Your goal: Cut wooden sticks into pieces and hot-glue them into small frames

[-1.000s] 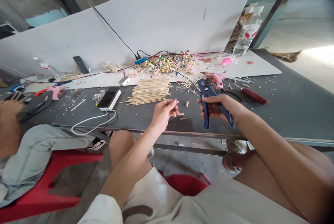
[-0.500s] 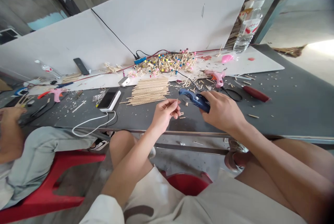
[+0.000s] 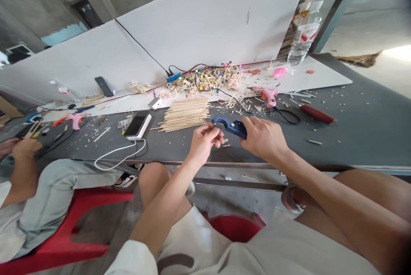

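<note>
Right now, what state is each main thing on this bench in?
Blue cutter: held in the right hand
Long wooden sticks: piled flat
White device: screen dark, cable attached
Dark phone: tilted, unheld
Large bottle: upright, capped
Rightmost pink glue gun: lying unheld
Red-handled tool: lying unheld

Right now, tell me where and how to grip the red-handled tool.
Probably best by the thick red handle, coming from above on the right: it lies flat on the table, handle rightward, with its thin metal tip pointing left toward the pink glue gun.
</note>
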The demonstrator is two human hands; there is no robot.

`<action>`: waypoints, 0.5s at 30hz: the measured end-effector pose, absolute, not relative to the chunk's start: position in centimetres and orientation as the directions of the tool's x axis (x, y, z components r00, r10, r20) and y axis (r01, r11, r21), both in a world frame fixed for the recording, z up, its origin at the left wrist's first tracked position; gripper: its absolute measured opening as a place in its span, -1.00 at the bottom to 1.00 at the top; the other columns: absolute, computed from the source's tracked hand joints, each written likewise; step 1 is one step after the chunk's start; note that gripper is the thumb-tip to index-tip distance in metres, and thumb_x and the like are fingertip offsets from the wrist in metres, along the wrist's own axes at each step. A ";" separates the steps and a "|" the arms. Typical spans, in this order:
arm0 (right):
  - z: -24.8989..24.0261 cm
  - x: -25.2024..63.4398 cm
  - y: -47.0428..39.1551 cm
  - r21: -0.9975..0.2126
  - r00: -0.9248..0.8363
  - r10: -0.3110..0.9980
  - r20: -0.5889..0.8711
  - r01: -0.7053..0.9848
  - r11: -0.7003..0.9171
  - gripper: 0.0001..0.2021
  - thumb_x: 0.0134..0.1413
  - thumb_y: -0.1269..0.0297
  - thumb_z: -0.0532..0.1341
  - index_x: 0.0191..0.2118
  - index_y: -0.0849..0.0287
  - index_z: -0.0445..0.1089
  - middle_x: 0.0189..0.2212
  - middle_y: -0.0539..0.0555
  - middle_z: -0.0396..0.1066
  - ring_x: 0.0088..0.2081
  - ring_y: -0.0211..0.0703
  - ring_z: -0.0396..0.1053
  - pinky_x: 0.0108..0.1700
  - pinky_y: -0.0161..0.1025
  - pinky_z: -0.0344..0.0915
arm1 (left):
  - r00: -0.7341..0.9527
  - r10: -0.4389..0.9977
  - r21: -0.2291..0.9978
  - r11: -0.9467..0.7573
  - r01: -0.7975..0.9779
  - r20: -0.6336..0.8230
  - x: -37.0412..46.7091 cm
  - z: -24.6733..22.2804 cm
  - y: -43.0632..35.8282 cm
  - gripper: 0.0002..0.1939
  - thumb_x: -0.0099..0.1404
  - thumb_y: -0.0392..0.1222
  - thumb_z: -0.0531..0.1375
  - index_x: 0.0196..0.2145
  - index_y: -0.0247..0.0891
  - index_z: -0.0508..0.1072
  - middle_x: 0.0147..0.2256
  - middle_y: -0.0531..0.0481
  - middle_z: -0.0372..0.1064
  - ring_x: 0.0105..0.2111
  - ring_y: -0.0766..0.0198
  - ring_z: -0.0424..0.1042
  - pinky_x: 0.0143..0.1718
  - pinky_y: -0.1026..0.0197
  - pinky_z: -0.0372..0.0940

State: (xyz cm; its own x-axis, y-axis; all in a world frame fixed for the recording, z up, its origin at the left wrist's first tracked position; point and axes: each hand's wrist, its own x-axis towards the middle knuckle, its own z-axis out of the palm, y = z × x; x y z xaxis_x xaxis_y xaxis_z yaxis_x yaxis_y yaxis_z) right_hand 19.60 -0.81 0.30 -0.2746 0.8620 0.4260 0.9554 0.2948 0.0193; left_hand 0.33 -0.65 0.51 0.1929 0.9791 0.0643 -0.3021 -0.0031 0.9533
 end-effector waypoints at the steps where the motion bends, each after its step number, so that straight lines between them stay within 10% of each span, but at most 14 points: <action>1: 0.2 19.6 -0.8 0.026 -0.276 0.863 0.423 0.956 0.293 -0.80 -0.04 0.34 0.13 -0.23 0.21 0.36 -0.37 0.12 0.42 -0.39 -0.09 0.35 -0.39 -0.20 -0.12 | 0.184 0.981 0.951 -0.003 -0.308 0.063 0.3 0.5 -0.6 -0.81 0.18 -0.22 0.31 -0.47 -0.36 0.40 -0.48 -0.01 0.38 -0.57 0.42 0.38 -0.61 0.36 0.15; 15: 0.2 19.0 -0.7 0.007 -0.255 0.908 0.333 0.963 0.268 -0.78 0.02 0.32 0.11 -0.20 0.22 0.38 -0.33 0.17 0.47 -0.38 -0.08 0.37 -0.41 -0.18 -0.14 | 0.117 0.993 0.950 0.010 -0.312 0.028 0.3 0.8 -0.4 -0.78 0.13 -0.20 0.34 -0.47 -0.35 0.39 -0.50 -0.01 0.38 -0.59 0.42 0.36 -0.61 0.35 0.12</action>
State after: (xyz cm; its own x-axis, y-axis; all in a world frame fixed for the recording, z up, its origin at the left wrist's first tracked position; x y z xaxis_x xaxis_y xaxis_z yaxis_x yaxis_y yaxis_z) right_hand 19.02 -0.70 0.17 -0.2553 0.9078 0.3326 0.9633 0.2684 0.0068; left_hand 0.34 -0.40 0.80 0.1173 0.9927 0.0275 -0.3118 0.0105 0.9501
